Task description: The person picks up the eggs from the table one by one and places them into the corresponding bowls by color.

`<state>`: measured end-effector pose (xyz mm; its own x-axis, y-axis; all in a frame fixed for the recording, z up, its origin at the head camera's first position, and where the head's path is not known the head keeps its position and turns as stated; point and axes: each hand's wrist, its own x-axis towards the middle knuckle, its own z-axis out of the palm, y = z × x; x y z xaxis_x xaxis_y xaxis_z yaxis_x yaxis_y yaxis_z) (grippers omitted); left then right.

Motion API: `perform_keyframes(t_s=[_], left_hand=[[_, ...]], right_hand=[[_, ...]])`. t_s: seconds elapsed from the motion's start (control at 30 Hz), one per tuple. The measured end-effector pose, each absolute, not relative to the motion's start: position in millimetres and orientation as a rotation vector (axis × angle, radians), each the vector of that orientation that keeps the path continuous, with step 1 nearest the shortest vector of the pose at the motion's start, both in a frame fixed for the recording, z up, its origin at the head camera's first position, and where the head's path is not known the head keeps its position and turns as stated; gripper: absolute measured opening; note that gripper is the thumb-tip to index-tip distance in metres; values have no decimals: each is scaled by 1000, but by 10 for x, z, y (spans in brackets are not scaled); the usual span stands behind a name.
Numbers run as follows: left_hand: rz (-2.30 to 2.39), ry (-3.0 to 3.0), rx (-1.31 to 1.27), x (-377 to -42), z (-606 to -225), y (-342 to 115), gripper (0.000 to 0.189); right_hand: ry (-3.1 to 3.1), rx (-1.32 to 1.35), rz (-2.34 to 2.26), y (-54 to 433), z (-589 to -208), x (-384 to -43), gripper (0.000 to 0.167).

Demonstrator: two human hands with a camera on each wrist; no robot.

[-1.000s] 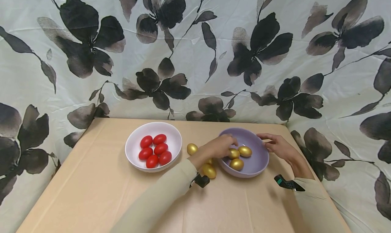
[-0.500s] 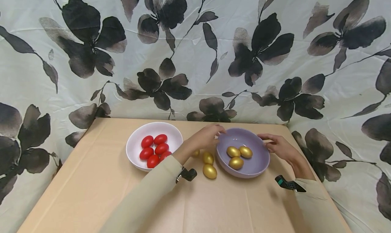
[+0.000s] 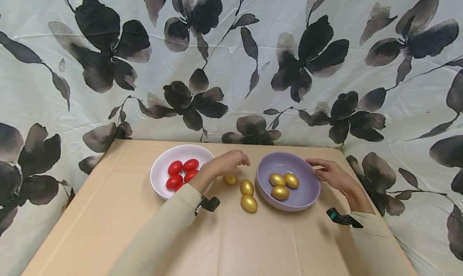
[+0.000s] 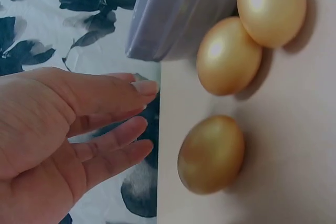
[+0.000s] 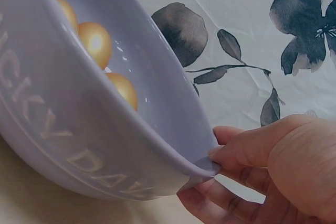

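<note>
My left hand [image 3: 227,163] hovers with nothing in it, fingers loosely bent, over the table between the two bowls. Partly behind it lies a gold egg [image 3: 230,181]; in the left wrist view this gold egg [image 4: 211,155] sits just beyond the fingertips. Two more gold eggs [image 3: 249,203] lie beside the purple bowl [image 3: 304,187]. Three gold eggs [image 3: 280,193] rest inside that bowl. My right hand [image 3: 334,175] holds the bowl's right rim; the right wrist view shows the thumb [image 5: 231,148] at the rim and fingers below it.
To the left stands a white bowl [image 3: 156,178] with several red eggs [image 3: 175,167], partly covered by my left forearm. A floral cloth [image 3: 249,50] hangs along the table's back edge. Raised lettering [image 5: 58,124] runs round the purple bowl's side.
My left hand has come out of the purple bowl and moved left, leaving three gold eggs inside. The right hand has stayed at the rim.
</note>
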<state>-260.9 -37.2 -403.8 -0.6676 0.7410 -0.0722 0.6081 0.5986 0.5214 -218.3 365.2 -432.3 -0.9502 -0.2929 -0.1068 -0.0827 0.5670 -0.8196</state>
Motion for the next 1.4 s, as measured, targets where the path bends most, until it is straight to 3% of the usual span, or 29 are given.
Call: perform_keyframes(t_s=[0.43,0.77,1.07,1.4], left_hand=[[441,2506,965,-2593,-4128,-424,42],[327,2670,939,-2571,-4199,-375,23],[296,2648,819,-2552,-4169,-353,24],[489,2632,953,-2614,-4191,-370,20]], right_hand=[[2577,-285,-1310,3643,-4315,-2167,47],[2575,-329,-1315,3661,-4323,-2171,47],[2578,-308,-1306,3632,-4305,-2170,47],[2589,-322,-1295,3644,-4311,-2167,46]])
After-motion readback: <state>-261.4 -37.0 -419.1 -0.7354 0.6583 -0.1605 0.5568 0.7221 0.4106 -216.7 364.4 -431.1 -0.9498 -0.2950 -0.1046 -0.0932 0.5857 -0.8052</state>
